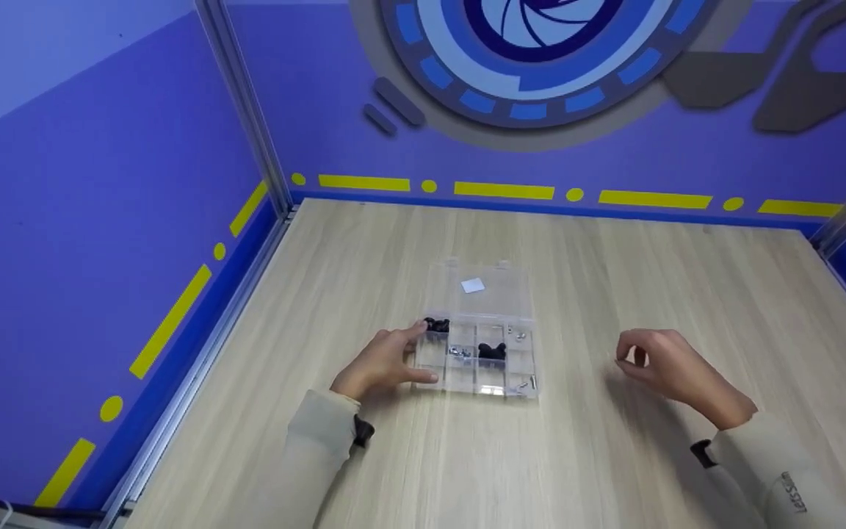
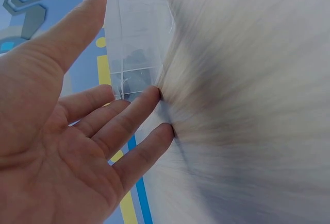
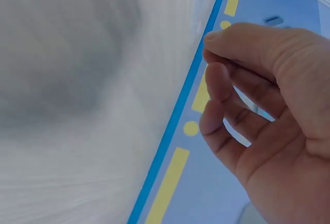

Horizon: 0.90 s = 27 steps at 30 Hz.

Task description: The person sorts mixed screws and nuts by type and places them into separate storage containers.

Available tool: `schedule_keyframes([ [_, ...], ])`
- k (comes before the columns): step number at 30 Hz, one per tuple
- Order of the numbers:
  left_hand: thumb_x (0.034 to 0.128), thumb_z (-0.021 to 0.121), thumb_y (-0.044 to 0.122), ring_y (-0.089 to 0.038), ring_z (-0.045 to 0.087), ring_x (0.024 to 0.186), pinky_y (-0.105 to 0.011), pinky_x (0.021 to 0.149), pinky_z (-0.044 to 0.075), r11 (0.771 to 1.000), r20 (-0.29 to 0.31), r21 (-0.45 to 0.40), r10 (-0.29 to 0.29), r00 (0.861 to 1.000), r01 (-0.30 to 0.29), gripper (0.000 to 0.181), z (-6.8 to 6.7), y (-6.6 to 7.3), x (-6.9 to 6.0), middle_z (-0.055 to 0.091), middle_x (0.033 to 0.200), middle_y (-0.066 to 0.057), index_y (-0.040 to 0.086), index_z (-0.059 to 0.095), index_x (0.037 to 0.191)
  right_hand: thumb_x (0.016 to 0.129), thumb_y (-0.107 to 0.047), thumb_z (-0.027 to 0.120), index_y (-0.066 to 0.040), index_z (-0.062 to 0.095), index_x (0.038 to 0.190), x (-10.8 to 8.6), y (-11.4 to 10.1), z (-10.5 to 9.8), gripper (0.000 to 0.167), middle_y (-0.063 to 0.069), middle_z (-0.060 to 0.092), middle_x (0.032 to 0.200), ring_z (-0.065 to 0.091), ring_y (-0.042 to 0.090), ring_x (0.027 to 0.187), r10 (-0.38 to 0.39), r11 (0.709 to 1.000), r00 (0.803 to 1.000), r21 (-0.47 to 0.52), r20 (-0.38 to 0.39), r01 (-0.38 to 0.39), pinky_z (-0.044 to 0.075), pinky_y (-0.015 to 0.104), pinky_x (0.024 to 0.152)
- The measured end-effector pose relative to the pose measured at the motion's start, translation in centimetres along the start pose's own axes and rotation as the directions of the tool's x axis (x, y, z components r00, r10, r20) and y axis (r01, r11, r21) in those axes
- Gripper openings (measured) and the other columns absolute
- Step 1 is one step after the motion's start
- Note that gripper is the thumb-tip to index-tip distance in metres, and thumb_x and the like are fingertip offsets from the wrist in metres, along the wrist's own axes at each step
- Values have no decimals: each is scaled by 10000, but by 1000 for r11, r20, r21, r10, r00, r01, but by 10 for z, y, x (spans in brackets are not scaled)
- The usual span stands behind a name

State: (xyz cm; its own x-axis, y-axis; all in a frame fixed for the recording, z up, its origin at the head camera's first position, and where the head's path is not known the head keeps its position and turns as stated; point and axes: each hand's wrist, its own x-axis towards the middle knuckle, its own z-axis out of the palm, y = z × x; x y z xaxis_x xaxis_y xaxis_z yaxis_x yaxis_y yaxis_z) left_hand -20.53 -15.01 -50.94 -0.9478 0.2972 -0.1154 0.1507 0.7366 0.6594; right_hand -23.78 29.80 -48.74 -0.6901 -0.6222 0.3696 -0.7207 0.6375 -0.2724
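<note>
A clear plastic compartment box (image 1: 461, 378) lies on the table with its lid (image 1: 441, 290) folded back flat. Black pieces (image 1: 438, 325) fill its back left compartment, and another black piece (image 1: 492, 352) is near the middle. Small metal parts (image 1: 460, 353) and a few metal pieces at the right are too small to name. My left hand (image 1: 386, 360) rests at the box's left side, fingers extended and thumb over the front left part. To the right, apart from the box, my right hand (image 1: 662, 364) hovers with curled fingers, thumb against index finger; nothing shows between them.
A small white square (image 1: 472, 285) is on the lid. The wooden table (image 1: 570, 448) meets purple-blue walls (image 1: 305, 95) at the back and sides. A metal frame post (image 1: 247, 103) rises at the back left corner.
</note>
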Motion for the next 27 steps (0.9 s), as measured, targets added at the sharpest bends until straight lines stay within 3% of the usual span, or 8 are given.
schedule_keyframes([
  [7,801,893,371,-274,462,1425,-403,1199,349,1000,-1,16,-8,1000,8,944,0,-1,0,398,1605,-73,66,422,1560,786,128,788,-149,685,848,31,-13,4,302,-69,668,809,608,43,702,-44,999,999,22,-27,45,569,277,598],
  [16,792,899,361,-260,407,1460,-393,1212,321,1000,-4,8,-11,1000,11,946,-1,-1,0,387,1607,-80,62,424,1555,833,91,776,-106,754,903,65,-30,11,210,-6,722,868,634,100,727,-46,997,998,58,-32,48,586,314,629],
  [27,791,896,353,-272,411,1459,-401,1217,309,999,3,-28,-22,1000,22,962,1,1,0,353,1625,-88,72,402,1567,917,40,718,-70,801,1062,89,-42,28,200,46,772,1031,689,133,814,-28,997,1000,70,1,28,598,311,668],
])
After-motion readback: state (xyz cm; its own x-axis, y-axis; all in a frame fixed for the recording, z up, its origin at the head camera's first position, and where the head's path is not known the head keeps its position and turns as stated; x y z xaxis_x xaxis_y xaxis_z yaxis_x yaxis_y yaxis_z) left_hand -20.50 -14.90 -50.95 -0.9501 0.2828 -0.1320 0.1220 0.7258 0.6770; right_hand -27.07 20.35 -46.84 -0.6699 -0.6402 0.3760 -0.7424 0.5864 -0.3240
